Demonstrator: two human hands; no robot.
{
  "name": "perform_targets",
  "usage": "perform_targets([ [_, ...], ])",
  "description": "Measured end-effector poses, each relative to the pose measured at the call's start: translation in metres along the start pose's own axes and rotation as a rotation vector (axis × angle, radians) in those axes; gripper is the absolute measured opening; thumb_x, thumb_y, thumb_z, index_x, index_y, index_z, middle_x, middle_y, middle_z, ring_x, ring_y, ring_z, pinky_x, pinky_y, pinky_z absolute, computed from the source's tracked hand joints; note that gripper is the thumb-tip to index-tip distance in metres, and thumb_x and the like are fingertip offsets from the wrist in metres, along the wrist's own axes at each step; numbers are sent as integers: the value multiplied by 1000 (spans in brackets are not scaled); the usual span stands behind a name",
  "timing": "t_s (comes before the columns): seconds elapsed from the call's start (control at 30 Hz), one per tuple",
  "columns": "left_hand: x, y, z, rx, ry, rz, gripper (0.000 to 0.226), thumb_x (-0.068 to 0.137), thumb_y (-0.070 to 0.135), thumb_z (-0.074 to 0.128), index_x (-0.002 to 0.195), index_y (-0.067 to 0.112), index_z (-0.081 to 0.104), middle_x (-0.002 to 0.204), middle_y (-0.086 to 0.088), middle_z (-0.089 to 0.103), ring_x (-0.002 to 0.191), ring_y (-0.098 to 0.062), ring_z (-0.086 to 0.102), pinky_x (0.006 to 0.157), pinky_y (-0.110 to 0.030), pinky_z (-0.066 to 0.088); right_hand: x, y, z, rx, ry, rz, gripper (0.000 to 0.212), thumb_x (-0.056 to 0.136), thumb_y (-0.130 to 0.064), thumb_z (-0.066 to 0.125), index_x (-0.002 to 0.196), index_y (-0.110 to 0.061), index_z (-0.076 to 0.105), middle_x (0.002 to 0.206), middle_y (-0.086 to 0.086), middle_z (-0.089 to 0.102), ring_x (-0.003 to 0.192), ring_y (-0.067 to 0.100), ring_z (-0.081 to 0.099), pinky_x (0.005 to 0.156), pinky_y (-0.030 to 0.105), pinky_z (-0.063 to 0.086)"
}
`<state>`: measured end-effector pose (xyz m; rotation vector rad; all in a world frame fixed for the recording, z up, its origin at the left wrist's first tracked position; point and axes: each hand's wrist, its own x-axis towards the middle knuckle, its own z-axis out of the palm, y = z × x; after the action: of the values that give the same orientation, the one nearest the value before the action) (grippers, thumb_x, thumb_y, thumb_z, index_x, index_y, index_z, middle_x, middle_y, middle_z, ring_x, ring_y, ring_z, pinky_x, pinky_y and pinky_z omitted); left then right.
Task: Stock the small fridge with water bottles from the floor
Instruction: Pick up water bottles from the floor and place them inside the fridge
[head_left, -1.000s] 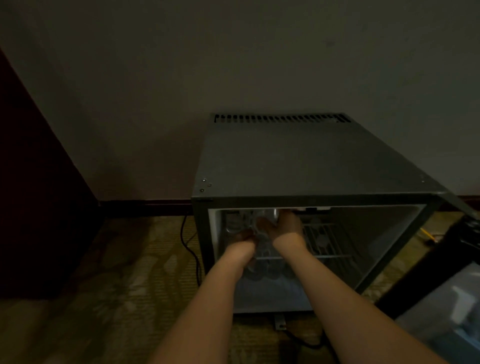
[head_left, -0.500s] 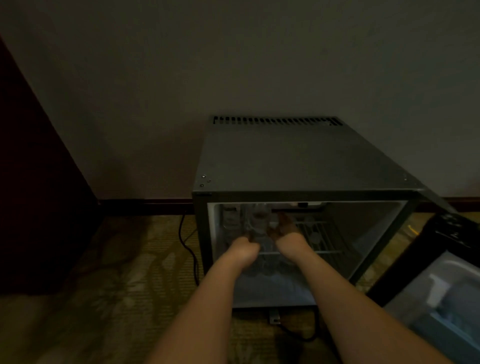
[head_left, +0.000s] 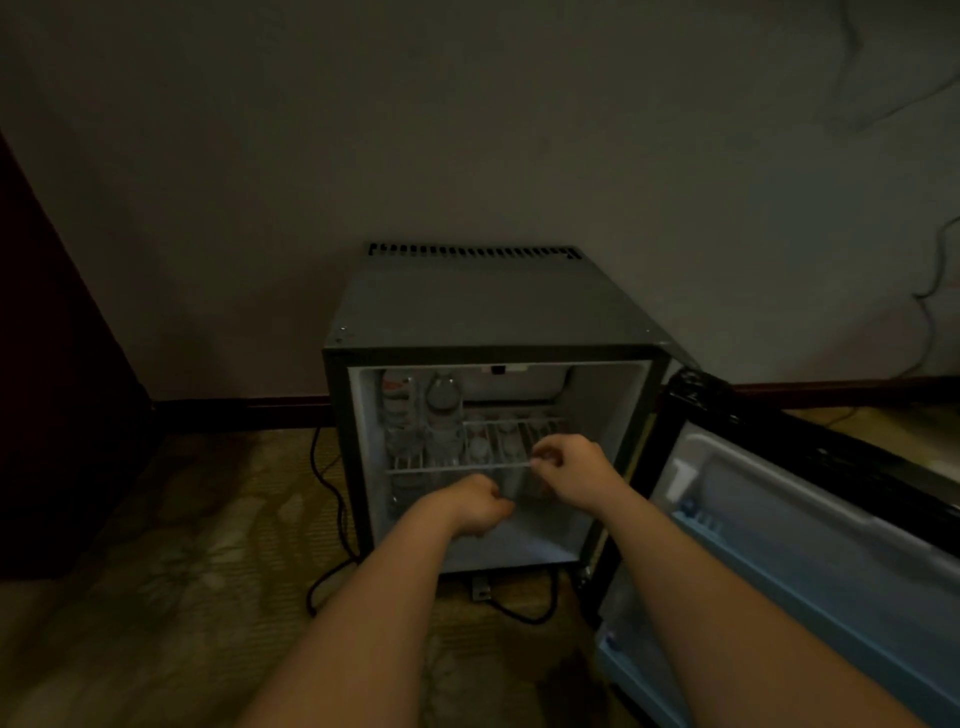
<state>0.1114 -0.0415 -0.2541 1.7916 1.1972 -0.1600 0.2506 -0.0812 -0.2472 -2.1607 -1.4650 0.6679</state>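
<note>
Black cord (head_left: 337, 501), patterned carpet (head_left: 156, 571), bare wall (head_left: 467, 130)

One head camera looks forward and down, close on the fridge (head_left: 483, 306) at 12 o'clock, its door (head_left: 810, 525) at 4.

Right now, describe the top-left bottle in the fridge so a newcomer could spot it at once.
Start at the open fridge against the wall and look above its wire shelf, on the left. Of the bottles stacked there, this bottle is the top left one, beside the side wall. Unlike its neighbours, it shows a red label.
</note>
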Motion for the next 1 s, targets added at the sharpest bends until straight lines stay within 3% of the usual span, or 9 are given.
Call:
perform_targets([
  [0.1,-17,11,17,56,28,19,28,97,26,40,71,19,43,73,0,45,62,-11,43,55,-24,35,-27,6,-15,5,14,-14,26,92,-23,56,114,-9,63,107,12,67,102,26,62,87,33,48],
  [0.23,-39,23,40,45,153,57,28,96,24,46,69,15,47,68,-2,44,62,-14,41,67,-29,37,-69,4,-37,120,159,-5,19,91,-20,55,102,-11,68,96,12,71,92,25,66,89,36,52],
  [0.37,-70,43,64,54,201,96,16,95,23,47,83,13,50,83,-7,51,70,-17,45,68,-31,39,-114,2,-63,190,248,-7,13,89,-19,56,90,-13,68,87,14,72,90,28,67,89,43,53],
  [0.53,-118,82,97,126,140,185,25,96,24,47,108,6,59,118,-14,59,107,-27,55,92,-38,46,-181,15,-115,129,236,-59,20,90,-18,56,104,-9,67,100,13,69,95,29,66,89,42,53],
  [0.67,-161,124,130,329,154,335,30,94,27,46,114,8,60,116,-12,60,102,-25,57,82,-35,45,-241,44,-152,67,265,-65,18,90,-22,54,103,-17,66,100,8,69,90,27,67,84,44,55],
  [0.8,-197,161,171,460,107,449,31,94,28,47,116,10,58,118,-12,60,107,-27,57,92,-39,48,-296,86,-173,103,360,-42,15,89,-23,58,101,-22,65,86,1,69,78,19,69,78,37,56],
  [0.97,-215,172,216,372,82,566,37,95,32,48,127,13,50,126,-5,57,110,-22,56,93,-35,48,-347,132,-174,64,361,-30,17,89,-17,59,105,-18,63,74,-6,63,75,16,65,75,32,52],
  [1.0,-216,179,261,377,-25,576,39,95,32,48,129,13,48,126,-5,56,111,-22,56,92,-33,47,-379,171,-170,73,368,55,18,89,-15,59,107,-16,63,73,-5,62,74,16,63,74,32,50],
])
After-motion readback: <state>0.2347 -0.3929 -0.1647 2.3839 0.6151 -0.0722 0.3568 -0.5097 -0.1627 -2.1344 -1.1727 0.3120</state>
